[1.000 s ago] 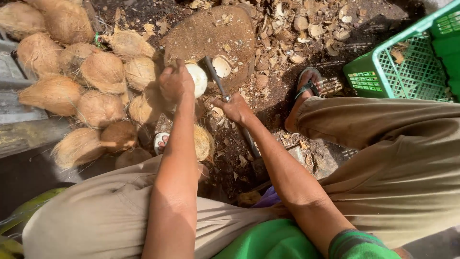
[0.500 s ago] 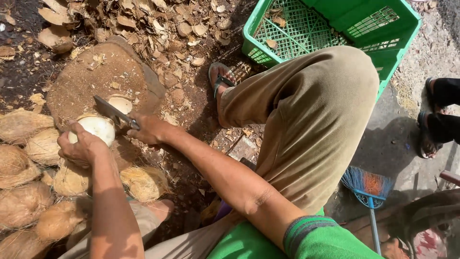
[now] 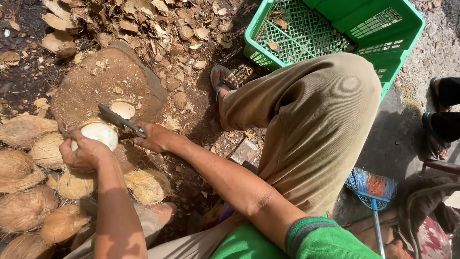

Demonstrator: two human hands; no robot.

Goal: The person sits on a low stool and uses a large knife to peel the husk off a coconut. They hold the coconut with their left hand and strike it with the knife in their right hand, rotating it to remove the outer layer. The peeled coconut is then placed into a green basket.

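My left hand (image 3: pixel 84 151) grips a pale, peeled coconut (image 3: pixel 99 135) at the near edge of a round wooden chopping block (image 3: pixel 103 84). My right hand (image 3: pixel 155 136) is closed on the handle of a flat chopping knife (image 3: pixel 117 118), whose blade lies across the top of the coconut. A white cut piece of coconut (image 3: pixel 123 109) rests on the block just past the blade. My bent right knee in tan trousers (image 3: pixel 306 124) rises beside my right arm.
Several husked brown coconuts (image 3: pixel 28 168) are heaped at the left. Husk chips (image 3: pixel 158 26) litter the ground behind the block. A green plastic crate (image 3: pixel 335 29) stands at the upper right. A blue-bristled broom (image 3: pixel 371 189) and another person's sandalled feet (image 3: pixel 443 115) are at the right.
The view has swung right from the coconut heap to the crate and ground. Both hands keep coconut and knife at the block; the blade has shifted slightly on the coconut.
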